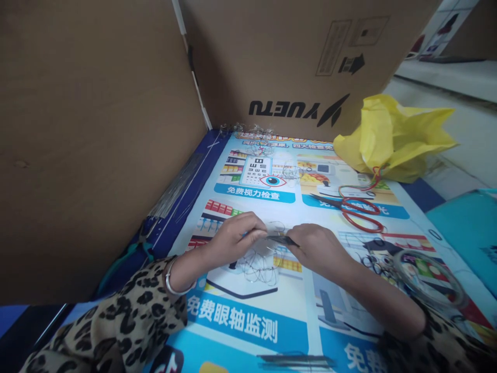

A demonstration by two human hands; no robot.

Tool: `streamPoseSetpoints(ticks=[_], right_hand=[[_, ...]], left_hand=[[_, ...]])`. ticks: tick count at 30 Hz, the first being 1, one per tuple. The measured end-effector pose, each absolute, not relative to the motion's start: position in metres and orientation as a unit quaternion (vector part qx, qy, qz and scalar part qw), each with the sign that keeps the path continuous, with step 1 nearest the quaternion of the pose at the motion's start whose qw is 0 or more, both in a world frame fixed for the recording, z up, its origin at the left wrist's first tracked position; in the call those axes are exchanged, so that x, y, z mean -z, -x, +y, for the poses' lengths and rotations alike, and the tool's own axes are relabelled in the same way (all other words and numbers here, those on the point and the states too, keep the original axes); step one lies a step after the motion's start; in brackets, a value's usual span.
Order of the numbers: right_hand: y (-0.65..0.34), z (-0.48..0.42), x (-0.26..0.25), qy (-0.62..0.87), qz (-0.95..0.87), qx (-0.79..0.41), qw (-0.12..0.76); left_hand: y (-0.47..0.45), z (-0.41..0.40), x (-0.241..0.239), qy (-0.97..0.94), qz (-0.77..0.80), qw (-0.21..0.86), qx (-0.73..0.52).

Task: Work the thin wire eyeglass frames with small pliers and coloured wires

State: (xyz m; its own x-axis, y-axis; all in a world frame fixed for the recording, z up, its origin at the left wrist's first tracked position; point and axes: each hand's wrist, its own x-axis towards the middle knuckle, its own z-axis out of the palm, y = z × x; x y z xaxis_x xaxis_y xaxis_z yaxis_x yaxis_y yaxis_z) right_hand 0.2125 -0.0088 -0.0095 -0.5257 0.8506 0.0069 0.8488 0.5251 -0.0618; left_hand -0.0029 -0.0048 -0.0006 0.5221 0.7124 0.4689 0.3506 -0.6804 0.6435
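Observation:
Thin silvery wire, bent into a loose tangle of loops (258, 267), hangs or lies beneath both hands. My left hand (238, 235) is closed, thumb and fingers pinching the wire at the tangle's upper side. In my closed right hand (316, 246) is a dark pointed metal tool (284, 239). Its tip reaches to the left fingertips and touches or nearly touches the wire. The tool's handles are hidden inside the fist, so I cannot tell whether it is pliers or scissors.
Red-handled scissors (361, 212) lie beyond my right hand, near a yellow bag (388, 137). A wire coil (430, 280) is at right. Teal-handled pliers (143, 246) and straight wires (176, 189) lie left. Cardboard (97, 129) walls the left and back. Dark rods (295, 361) lie in front.

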Motion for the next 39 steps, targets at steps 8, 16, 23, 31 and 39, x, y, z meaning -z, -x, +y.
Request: streamPoseSetpoints(ticks=[8,16,23,31,39], right_hand=[[-0.2126,-0.0061,0.0128,0.502,-0.863,-0.046,0.019],[-0.2126,-0.0066,0.0132,0.503,-0.863,-0.044,0.014],[-0.2119,-0.0065,0.0148,0.497,-0.867,-0.033,0.020],[-0.2123,-0.0069,0.0172,0.490,-0.871,-0.026,0.025],[-0.2106,-0.0069,0.0143,0.498,-0.867,-0.027,0.013]], left_hand=[[0.0010,-0.0010,0.0063,-0.838,0.364,0.235,-0.331],[-0.0002,-0.0005,0.0085,-0.818,0.366,0.295,-0.333],[-0.0018,-0.0019,0.0087,-0.812,0.378,0.303,-0.327],[-0.0027,-0.0039,0.0081,-0.813,0.401,0.290,-0.307],[-0.0010,-0.0045,0.0038,-0.816,0.393,0.298,-0.301]])
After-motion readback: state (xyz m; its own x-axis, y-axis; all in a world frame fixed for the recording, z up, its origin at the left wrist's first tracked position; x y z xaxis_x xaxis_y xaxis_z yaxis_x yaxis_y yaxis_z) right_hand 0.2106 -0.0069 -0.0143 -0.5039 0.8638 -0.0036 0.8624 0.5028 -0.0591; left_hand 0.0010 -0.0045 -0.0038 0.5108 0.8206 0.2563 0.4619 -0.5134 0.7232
